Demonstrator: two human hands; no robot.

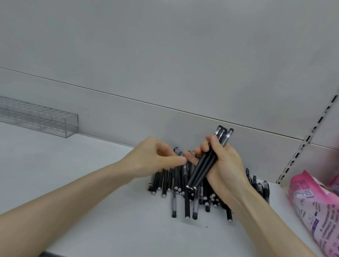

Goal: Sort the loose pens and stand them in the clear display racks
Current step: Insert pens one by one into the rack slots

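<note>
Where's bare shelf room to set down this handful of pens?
Bare shelf runs between the clear rack and the pen pile, and in front of the pile. Crowded: the pile itself, and the narrow strip between it and the pink packets.

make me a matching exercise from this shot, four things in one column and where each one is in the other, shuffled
Things
1 clear rack
2 pen bundle
3 loose pens
4 pink packet

Places
a far right
b gripped in the right hand
c far left
d piled flat in the middle

Pairs: 1-c, 2-b, 3-d, 4-a
</note>
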